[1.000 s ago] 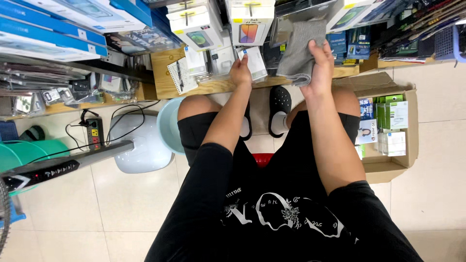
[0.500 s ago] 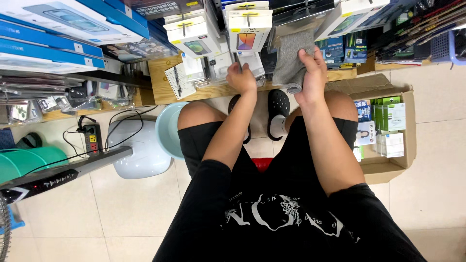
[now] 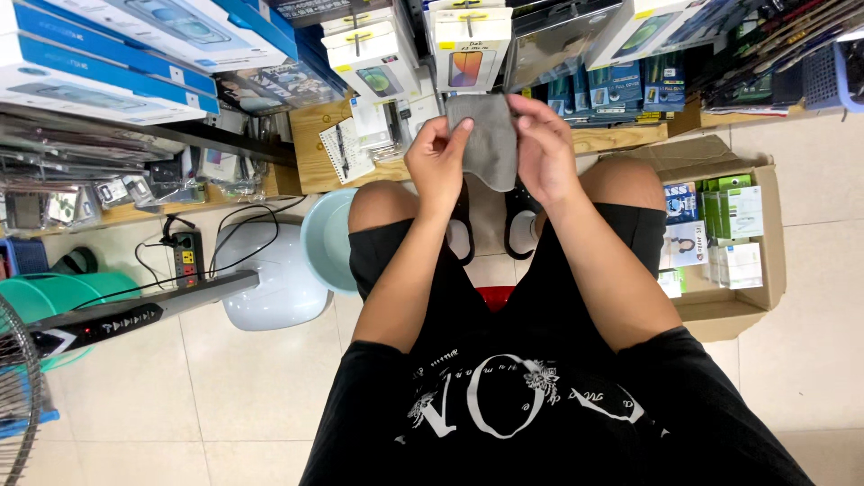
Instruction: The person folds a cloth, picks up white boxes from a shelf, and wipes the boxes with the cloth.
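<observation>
Hung long axis running twelve to six above the knees: soft grey rectangular cloth, between both hands. Pinched at its nine o'clock upper edge by left hand; gripped along three o'clock edge by right hand, fingers curled, equally near.

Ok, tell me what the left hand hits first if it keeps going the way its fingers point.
The left hand pinches the grey cloth, fingers pointing up and ahead toward the shelf. First in that line is probably the hanging boxed phone accessory, though depth from this head view is unclear.
</observation>
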